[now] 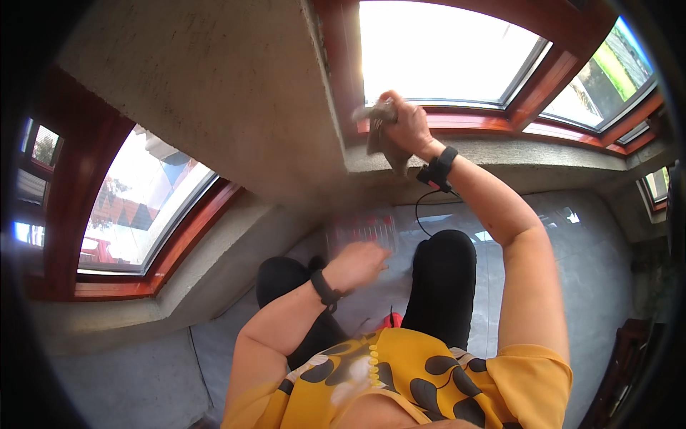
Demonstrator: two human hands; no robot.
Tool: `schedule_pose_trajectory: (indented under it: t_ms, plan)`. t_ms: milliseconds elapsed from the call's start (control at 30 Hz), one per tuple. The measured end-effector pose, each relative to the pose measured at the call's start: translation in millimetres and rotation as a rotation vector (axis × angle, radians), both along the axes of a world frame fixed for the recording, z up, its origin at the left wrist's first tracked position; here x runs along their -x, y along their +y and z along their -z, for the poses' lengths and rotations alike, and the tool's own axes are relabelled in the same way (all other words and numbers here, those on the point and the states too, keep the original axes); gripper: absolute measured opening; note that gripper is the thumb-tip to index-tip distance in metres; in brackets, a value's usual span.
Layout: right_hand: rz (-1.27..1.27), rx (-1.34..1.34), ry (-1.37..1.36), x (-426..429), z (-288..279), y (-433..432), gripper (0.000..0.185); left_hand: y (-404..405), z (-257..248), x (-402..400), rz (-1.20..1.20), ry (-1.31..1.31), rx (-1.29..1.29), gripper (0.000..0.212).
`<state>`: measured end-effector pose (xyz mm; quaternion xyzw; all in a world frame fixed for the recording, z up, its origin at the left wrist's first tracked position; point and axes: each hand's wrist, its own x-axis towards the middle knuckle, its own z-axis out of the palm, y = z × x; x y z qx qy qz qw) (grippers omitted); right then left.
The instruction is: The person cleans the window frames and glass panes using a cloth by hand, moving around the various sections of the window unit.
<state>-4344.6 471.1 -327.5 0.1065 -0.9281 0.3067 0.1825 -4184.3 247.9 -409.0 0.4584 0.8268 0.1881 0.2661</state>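
My right hand (411, 126) is shut on a grey-brown cloth (394, 147), part of which hangs below the fingers. It holds the cloth at the lower left corner of a window, against or close to the red-brown wooden frame (461, 121) beneath the bright glass pane (445, 59). My left hand (358, 264) is lower, in front of my body and above my knees. Its fingers look curled and nothing shows in them, but blur and the hidden palm leave its grip unclear. Just beyond it, a blurred clear plastic container (362, 230) with red parts is near the wall.
A rough concrete wall (214, 91) stands between this window and another wood-framed window (144, 209) at left. A concrete sill (493, 153) runs under the right window. Grey flooring (498, 300) surrounds my legs. A thin black cable (418, 214) curves down near my right wrist.
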Motion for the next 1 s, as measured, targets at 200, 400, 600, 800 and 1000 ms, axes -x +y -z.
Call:
schedule_pose_trajectory:
  t_ms: [200, 400, 600, 800, 1000]
  plan:
    - [0.286, 0.956, -0.528, 53.7, 46.8, 25.8, 0.042, 4.3, 4.8, -3.7, 0.021, 0.025, -0.021, 0.036]
    - [0.005, 1.182, -0.328, 25.3, 42.1, -4.6, 0.054, -1.3, 0.0, 1.4, -0.015, 0.026, 0.043, 0.037]
    - [-0.129, 1.201, -0.089, 36.3, 11.7, -20.2, 0.036, 8.0, -3.2, 1.5, 0.018, -0.014, 0.086, 0.038]
    - [-0.287, 1.135, 0.283, 76.2, -94.0, -14.4, 0.036, 11.6, -5.7, 0.9, 0.024, 0.014, 0.066, 0.038]
    - [-0.167, 0.750, 0.438, 69.3, -38.4, -56.9, 0.054, 12.4, -11.9, -3.9, 0.002, 0.022, 0.044, 0.036]
